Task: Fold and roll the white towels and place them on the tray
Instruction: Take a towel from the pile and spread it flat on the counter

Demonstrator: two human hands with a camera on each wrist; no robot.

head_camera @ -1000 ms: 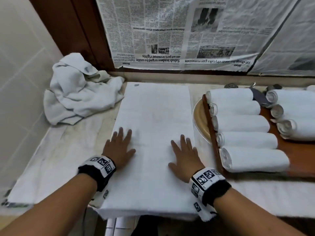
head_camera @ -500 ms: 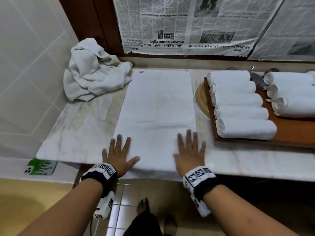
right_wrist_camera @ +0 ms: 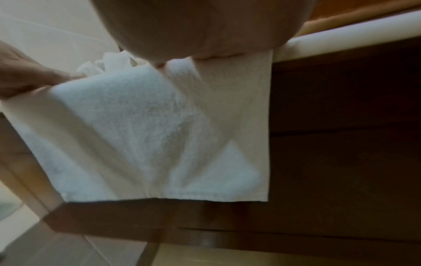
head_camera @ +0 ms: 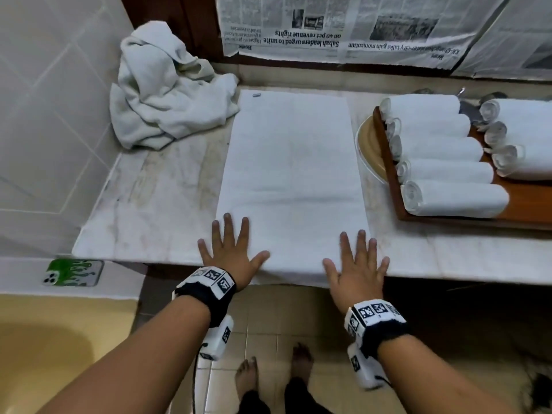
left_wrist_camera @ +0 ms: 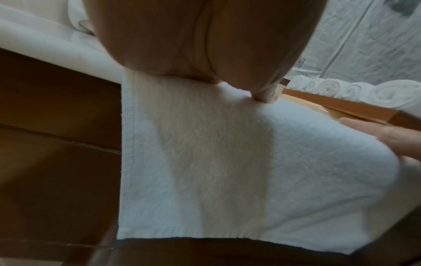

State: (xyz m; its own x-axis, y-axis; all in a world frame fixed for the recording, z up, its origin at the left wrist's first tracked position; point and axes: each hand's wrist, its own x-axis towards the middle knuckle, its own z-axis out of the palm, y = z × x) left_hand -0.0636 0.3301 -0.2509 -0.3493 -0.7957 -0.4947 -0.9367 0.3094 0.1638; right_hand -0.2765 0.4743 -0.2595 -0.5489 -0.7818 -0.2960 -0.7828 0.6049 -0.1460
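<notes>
Two hands lie flat on my flat towel. From the left: a phone sits on a low ledge, a crumpled towel pile rests at the table's back corner, then the flat towel runs lengthwise, its near end hanging over the table edge. My left hand, grip released, presses its left near corner; my right hand, grip released too, presses the right. Further right, rolled towels lie side by side on the tray.
</notes>
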